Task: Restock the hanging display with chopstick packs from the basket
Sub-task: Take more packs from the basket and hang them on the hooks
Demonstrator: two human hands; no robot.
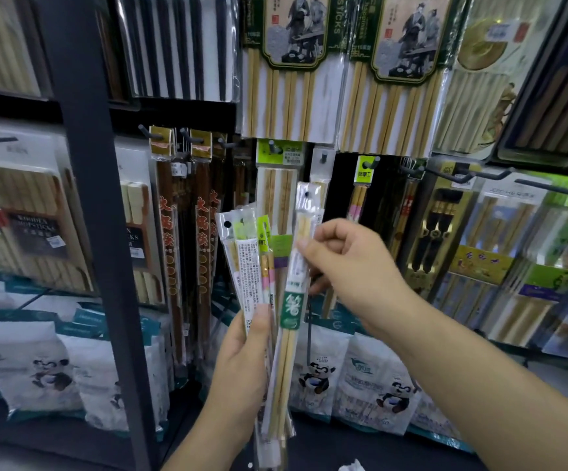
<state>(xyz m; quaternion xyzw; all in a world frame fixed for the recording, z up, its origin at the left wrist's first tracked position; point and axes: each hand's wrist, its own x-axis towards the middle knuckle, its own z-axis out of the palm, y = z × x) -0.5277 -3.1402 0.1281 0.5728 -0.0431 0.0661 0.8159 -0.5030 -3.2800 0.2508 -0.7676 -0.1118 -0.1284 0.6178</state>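
My left hand [242, 365] grips a fan of several slim chopstick packs [247, 263] by their lower halves, their hang holes pointing up. My right hand [350, 266] pinches one pack with a green label [291, 311] near its upper part, holding it upright in front of the display. Its hang hole [306, 194] sits just below an empty-looking peg [323, 157] of the hanging display. More packs hang on neighbouring pegs [274, 148]. The basket is out of sight.
A dark steel upright [96, 205] stands to the left. Long brown chopstick packs [170, 239] hang beside it. Larger bamboo sets [292, 79] hang above. Panda-printed bags [377, 382] line the bottom shelf. Boxed sets [500, 260] fill the right side.
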